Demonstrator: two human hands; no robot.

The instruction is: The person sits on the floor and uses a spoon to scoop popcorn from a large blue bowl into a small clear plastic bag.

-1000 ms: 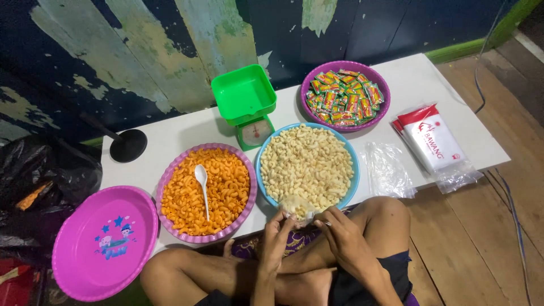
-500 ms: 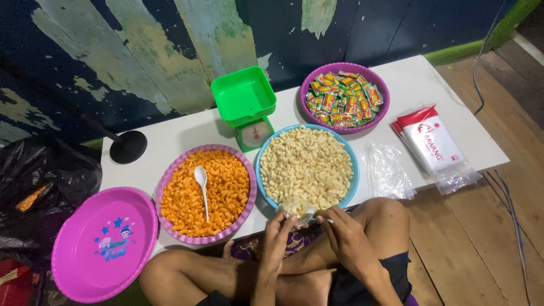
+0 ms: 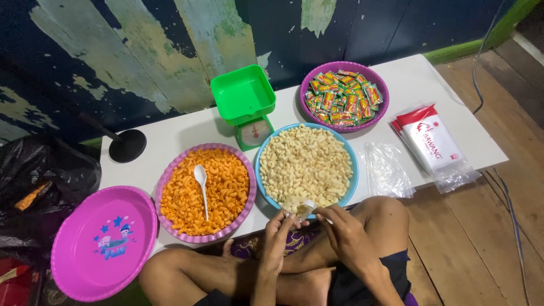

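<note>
The person is sitting cross-legged at the near edge of a low white table (image 3: 170, 136) and is holding both hands together just above the knees. The left hand (image 3: 276, 238) is pinching one side of a small clear plastic bag (image 3: 298, 206), and the right hand (image 3: 345, 235) is gripping the other side of it with curled fingers; the bag is holding a little pale snack and is hovering just at the near rim of the blue bowl (image 3: 306, 165). This blue bowl is lying in the middle of the table and is filled with pale puffed snacks. Just beside it on the left, the pink bowl (image 3: 205, 192) is carrying orange curled snacks, and a white spoon (image 3: 201, 187) is lying on top of them. Behind these two a green kitchen scale (image 3: 245, 105) is standing, and a purple bowl (image 3: 344, 96) of small colourful packets is sitting near it to the right. A stack of empty clear bags (image 3: 388, 169) and a red-and-white packet (image 3: 433, 141) are lying at the right end. A big magenta plate (image 3: 102, 241) is resting at the left corner, partly over the table edge.
</note>
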